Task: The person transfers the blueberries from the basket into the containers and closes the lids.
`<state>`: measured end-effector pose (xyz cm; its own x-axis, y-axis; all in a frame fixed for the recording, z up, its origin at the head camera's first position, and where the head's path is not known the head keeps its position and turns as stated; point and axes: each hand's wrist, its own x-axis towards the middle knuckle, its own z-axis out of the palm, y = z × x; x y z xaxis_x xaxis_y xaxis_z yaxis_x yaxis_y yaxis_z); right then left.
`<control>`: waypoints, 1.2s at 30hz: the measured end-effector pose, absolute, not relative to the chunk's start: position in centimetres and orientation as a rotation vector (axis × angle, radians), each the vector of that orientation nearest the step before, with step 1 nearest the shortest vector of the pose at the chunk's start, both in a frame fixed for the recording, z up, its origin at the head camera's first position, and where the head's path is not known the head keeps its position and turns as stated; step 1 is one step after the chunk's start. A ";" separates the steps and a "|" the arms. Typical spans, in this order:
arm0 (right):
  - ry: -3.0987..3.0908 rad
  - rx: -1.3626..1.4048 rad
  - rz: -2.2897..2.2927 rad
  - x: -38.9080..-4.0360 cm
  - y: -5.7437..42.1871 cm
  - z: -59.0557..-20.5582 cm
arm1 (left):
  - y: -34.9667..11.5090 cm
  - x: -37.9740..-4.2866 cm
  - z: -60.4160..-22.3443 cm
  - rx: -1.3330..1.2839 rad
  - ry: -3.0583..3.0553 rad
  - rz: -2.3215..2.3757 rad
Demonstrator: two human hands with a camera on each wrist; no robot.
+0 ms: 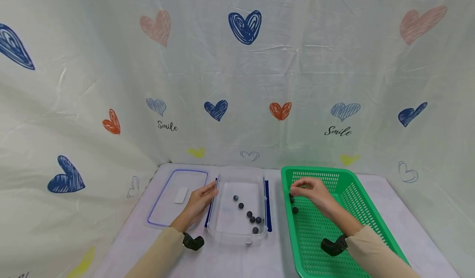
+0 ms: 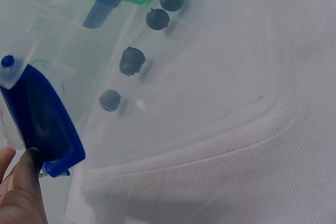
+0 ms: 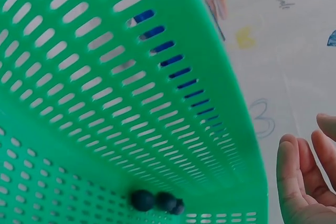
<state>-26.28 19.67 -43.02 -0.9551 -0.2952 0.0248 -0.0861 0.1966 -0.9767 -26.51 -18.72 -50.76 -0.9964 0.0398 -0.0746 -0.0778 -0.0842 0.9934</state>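
Note:
Several dark round blueberries [image 1: 249, 214] lie scattered in a clear plastic container [image 1: 228, 228] with blue side latches [image 1: 268, 206]. My left hand [image 1: 198, 203] rests against the container's left side, fingers extended at its rim. In the left wrist view its fingertips touch a flipped-out blue latch [image 2: 47, 119]. Over the left part of a green basket [image 1: 346, 173] is my right hand [image 1: 315, 193], fingers loosely bent. Nothing shows between those fingers in the right wrist view. Below them, blueberries [image 3: 143, 200] sit in the basket's corner, partly hidden from the head view by the hand.
A clear lid [image 1: 159, 203] with a blue seal and a white label lies left of the container. The table has a white cloth [image 1: 237, 265]. Behind it hangs a pale curtain [image 1: 245, 76] printed with hearts. The basket's raised walls stand close to the container's right side.

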 end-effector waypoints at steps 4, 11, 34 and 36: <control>2.307 -0.333 -1.838 -26.2 20.2 -43.5 | -18.7 -26.5 -50.7 -0.054 2.060 2.265; 2.386 -0.270 -1.753 -26.2 21.1 -44.8 | -18.6 -26.5 -50.6 -0.033 2.045 2.281; 2.480 -0.296 -1.685 -26.7 21.9 -49.3 | -18.6 -26.5 -50.8 -0.036 2.072 2.259; 2.482 -0.304 -1.684 -26.7 21.9 -49.5 | -18.6 -26.5 -50.8 -0.022 2.076 2.257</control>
<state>-26.70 21.89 -49.53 -0.9718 -0.2358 0.0084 -0.0949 0.3582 -0.9288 -26.47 -18.65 -50.78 -0.9971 0.0451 -0.0609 -0.0644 -0.0819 0.9946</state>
